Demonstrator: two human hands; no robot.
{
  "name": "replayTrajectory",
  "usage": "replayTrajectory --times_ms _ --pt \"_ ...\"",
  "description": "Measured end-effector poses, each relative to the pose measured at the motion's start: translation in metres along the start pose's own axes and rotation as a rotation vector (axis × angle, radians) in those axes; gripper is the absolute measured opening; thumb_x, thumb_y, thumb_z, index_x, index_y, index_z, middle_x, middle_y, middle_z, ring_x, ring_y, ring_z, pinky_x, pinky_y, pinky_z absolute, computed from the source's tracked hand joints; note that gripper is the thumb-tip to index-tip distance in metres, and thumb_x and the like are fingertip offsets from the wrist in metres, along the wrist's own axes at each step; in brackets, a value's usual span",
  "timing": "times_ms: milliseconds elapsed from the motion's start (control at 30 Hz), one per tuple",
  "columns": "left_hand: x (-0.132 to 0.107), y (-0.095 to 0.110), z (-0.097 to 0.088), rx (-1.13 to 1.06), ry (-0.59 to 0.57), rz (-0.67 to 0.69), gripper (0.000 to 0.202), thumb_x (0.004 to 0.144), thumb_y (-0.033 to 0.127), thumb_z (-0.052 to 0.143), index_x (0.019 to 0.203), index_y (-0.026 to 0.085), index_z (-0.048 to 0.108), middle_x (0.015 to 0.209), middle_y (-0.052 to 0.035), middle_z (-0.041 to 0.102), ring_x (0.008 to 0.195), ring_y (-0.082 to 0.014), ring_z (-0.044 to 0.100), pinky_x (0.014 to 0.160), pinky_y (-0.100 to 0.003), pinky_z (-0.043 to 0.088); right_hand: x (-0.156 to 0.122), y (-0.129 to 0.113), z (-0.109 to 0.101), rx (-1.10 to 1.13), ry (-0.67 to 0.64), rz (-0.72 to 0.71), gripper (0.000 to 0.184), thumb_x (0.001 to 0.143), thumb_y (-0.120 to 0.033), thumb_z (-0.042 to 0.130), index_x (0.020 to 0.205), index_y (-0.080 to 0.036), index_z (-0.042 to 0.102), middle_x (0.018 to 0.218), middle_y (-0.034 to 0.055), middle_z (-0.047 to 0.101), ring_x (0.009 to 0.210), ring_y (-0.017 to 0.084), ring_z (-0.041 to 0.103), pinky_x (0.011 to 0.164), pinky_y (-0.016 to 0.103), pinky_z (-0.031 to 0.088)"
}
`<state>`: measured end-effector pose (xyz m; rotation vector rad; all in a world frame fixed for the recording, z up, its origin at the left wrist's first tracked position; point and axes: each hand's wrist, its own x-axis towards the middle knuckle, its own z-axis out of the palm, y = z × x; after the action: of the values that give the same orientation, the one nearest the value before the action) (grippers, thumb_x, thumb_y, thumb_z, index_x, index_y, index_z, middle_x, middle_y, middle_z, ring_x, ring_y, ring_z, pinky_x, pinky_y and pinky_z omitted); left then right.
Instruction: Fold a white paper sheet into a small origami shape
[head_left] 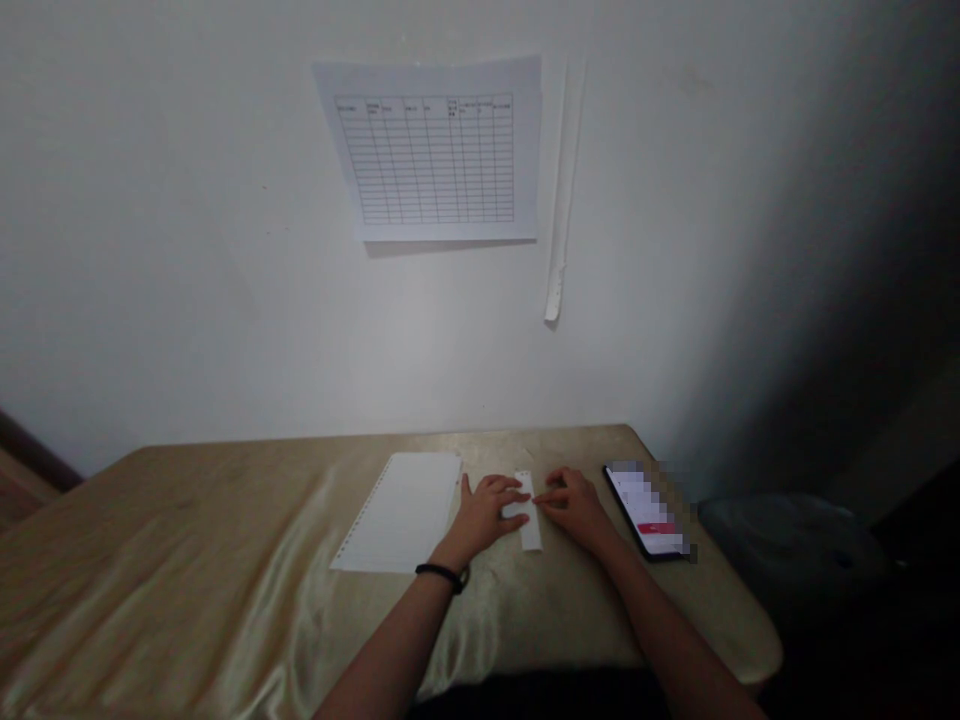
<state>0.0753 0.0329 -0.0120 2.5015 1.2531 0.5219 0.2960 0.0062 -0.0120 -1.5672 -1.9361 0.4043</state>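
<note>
Paper strip (531, 537): flat on cloth-covered table (187, 550), between my left hand (484, 512) and right hand (579, 502). Left hand at strip's 9 o'clock: thumb and fingers spread wide, tips at near edge. Right hand at 3 o'clock: grip narrow, tips at facing edge; I cannot tell whether they pinch paper. Punched sheet (405, 505): beyond left hand, 9 o'clock. Phone (643, 510), screen lit: beyond right hand, 3 o'clock. Printed grid sheet (442, 155): on wall (450, 340), between 11 and 12 o'clock.
</note>
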Motion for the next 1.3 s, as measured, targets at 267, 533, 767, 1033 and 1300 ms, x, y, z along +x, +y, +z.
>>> replayTrajectory --times_ms 267,533,767,1033,1300 --pt "-0.001 0.006 -0.007 -0.005 -0.019 -0.020 0.035 0.087 0.048 0.069 0.122 0.041 0.066 0.140 -0.0002 0.061 0.134 -0.0293 0.044 0.112 -0.076 -0.004 0.005 -0.003 0.002 -0.116 0.037 0.038 0.018 0.088 -0.028 0.067 0.099 -0.034 0.079 0.117 0.0074 0.063 0.114 0.025 0.053 0.103 0.038 0.041" --pt "-0.001 0.005 -0.005 0.015 -0.019 -0.022 0.034 0.086 0.047 0.070 0.120 0.041 0.067 0.141 -0.0005 0.060 0.135 -0.0297 0.044 0.113 -0.075 -0.002 0.009 -0.005 0.008 -0.184 0.081 0.077 0.021 0.091 -0.034 0.063 0.107 -0.037 0.077 0.120 0.0096 0.059 0.117 0.028 0.050 0.101 0.041 0.041" --pt "-0.001 0.003 -0.003 -0.003 -0.002 -0.011 0.034 0.086 0.047 0.071 0.119 0.041 0.067 0.140 0.0001 0.061 0.134 -0.0292 0.045 0.112 -0.077 -0.002 0.006 0.002 0.012 -0.128 0.089 0.029 0.021 0.092 -0.034 0.063 0.108 -0.037 0.076 0.125 0.0076 0.057 0.121 0.026 0.047 0.105 0.041 0.039" --pt "-0.001 0.006 -0.006 -0.005 0.001 -0.015 0.032 0.086 0.047 0.070 0.118 0.041 0.068 0.139 -0.0006 0.062 0.133 -0.0298 0.045 0.112 -0.077 0.000 0.008 0.001 0.013 -0.149 0.083 0.060 0.021 0.090 -0.032 0.065 0.106 -0.040 0.076 0.128 0.0072 0.056 0.124 0.027 0.046 0.105 0.043 0.039" --pt "-0.001 0.006 -0.007 0.001 -0.020 -0.015 0.033 0.088 0.048 0.068 0.119 0.040 0.068 0.140 -0.0010 0.060 0.134 -0.0296 0.044 0.113 -0.075 -0.002 0.014 0.000 0.017 -0.256 0.124 0.101 0.025 0.094 -0.036 0.059 0.113 -0.041 0.074 0.131 0.0086 0.055 0.127 0.029 0.043 0.105 0.045 0.036"
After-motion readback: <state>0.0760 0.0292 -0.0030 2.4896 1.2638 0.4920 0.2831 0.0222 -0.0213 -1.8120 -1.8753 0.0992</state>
